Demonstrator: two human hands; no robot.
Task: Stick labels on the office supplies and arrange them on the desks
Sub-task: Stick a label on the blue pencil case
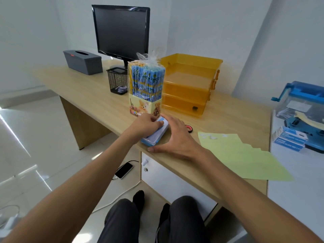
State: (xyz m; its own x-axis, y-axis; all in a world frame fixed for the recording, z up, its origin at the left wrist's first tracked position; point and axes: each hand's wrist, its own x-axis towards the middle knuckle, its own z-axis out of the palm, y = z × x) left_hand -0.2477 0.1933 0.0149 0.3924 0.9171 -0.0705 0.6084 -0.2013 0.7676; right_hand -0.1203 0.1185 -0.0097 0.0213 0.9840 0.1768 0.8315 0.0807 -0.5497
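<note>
- Flat blue-and-white plastic box point(154, 136) at front edge of light wooden desk point(87, 88), 6 o'clock of wrapped blue pencil pack point(146, 85).
- Left hand point(145, 123) on lid, fingertips bent down; pinching or pressing, cannot tell.
- Right hand point(177, 135) at 3 o'clock, fingers spread, released, against box side.

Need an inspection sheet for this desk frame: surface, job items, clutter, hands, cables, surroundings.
Surface: wooden desk; no damage seen.
Job's things: blue case at the front edge; wrapped pencil pack upright behind it; yellow-green label sheet to the right, few white labels on it.
Clutter: tissue box, mesh cup, monitor, orange trays, red tape roll, clip boxes.
Hands: left hand with fingertips on the case's top; right hand spread beside it, thumb at the desk edge.
Cables: white cable on the floor near a phone.
Surroundings: tiled floor; white drawer unit under the desk.
</note>
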